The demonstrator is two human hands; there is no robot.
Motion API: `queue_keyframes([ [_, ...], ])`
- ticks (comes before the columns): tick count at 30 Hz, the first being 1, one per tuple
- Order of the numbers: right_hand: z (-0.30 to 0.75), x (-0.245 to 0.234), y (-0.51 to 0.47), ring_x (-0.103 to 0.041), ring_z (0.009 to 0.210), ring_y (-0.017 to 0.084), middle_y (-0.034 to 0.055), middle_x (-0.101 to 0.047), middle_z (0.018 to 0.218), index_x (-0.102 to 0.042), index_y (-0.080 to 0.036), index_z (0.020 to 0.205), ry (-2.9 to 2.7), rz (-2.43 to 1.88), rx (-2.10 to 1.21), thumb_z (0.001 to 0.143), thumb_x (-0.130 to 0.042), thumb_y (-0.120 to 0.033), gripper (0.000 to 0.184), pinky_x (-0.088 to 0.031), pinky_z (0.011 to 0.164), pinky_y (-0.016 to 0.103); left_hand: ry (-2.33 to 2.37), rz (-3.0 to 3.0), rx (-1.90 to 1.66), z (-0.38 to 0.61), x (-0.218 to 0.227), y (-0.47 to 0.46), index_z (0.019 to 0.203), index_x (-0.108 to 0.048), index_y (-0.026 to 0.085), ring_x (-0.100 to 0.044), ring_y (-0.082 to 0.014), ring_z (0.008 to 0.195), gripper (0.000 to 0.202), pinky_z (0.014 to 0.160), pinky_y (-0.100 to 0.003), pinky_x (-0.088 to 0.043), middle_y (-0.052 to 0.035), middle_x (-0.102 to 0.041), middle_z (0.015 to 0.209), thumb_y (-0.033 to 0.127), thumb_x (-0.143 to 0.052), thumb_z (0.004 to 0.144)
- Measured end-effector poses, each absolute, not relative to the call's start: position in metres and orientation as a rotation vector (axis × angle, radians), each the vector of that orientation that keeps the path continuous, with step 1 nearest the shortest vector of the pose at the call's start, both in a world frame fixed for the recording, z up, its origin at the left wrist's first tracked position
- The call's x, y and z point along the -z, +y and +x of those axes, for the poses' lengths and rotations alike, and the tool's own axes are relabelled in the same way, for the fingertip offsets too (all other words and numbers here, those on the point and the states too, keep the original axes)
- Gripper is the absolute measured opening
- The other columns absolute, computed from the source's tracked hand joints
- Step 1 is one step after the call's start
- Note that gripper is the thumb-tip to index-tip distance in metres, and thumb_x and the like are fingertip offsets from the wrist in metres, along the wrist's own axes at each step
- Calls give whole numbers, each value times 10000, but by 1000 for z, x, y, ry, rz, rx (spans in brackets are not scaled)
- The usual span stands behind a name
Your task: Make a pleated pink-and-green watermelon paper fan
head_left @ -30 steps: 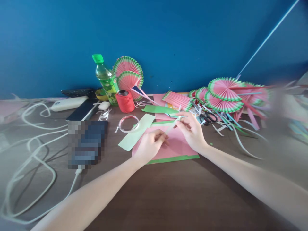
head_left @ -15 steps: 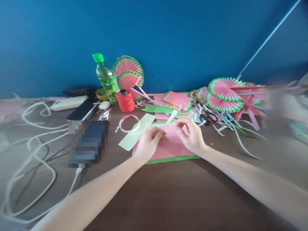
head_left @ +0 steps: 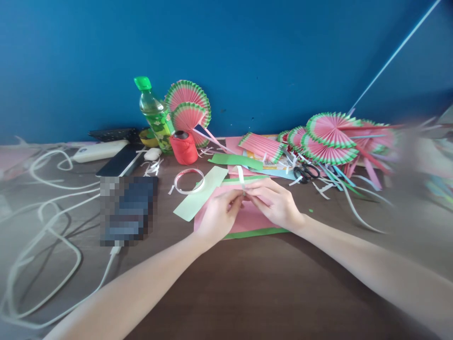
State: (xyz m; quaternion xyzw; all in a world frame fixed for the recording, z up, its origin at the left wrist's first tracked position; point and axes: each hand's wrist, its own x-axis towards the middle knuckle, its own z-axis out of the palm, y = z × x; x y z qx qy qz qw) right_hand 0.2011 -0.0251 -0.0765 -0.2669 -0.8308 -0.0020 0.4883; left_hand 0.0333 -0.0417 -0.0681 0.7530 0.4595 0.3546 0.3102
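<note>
Pinching the near end of a narrow pale strip (head_left: 241, 174), the left hand (head_left: 220, 215) is meeting the right hand (head_left: 274, 204) over a pink sheet (head_left: 256, 218) with green edges. The right fingers are bending narrowly at this end; whether they are also gripping it, I cannot tell, because the fingertips are hiding the place. The strip's other end is pointing away from the person. Both hands are covering part of the sheet, which is lying on the bench (head_left: 226, 288). Pixels are masking a dark device (head_left: 130, 210) at left.
</note>
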Motion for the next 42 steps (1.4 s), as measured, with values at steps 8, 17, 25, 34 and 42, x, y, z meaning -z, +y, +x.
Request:
queue_keyframes([
  [8, 200, 78, -24, -650, 827, 169, 78, -688, 867, -617, -185, 835, -2002, -633, -2, 799, -575, -93, 108, -561, 726, 315, 1254, 2037, -885, 33, 67, -42, 810, -623, 188, -613, -130, 673, 214, 631, -237, -455, 7, -667, 714, 221, -418, 858],
  [17, 199, 80, -26, -648, 806, 163, 68, -682, 865, -609, -197, 831, -1997, -673, 6, 796, -577, -107, 102, -557, 710, 313, 1228, 2021, -914, 32, 71, -41, 778, -651, 197, -609, -131, 688, 234, 637, -232, -455, 8, -672, 724, 226, -429, 848],
  [25, 198, 79, -26, -645, 773, 174, 54, -676, 814, -590, -201, 791, -2005, -683, 55, 767, -583, -101, 103, -549, 682, 329, 1208, 1970, -931, 32, 74, -41, 789, -668, 202, -608, -140, 712, 235, 672, -246, -460, 3, -672, 740, 254, -445, 843],
  [34, 199, 78, -26, -644, 773, 165, 61, -677, 833, -583, -203, 811, -2016, -676, 59, 767, -559, -90, 123, -543, 684, 318, 1209, 1913, -916, 33, 72, -42, 860, -688, 218, -617, -133, 718, 239, 687, -237, -470, 14, -695, 776, 241, -452, 839],
  [42, 207, 79, -19, -611, 785, 153, 26, -649, 788, -566, -207, 764, -1875, -882, -176, 770, -525, -105, 109, -505, 693, 299, 1170, 1719, -910, 33, 74, -38, 887, -677, 202, -640, -156, 796, 248, 757, -265, -483, -17, -717, 847, 314, -460, 847],
])
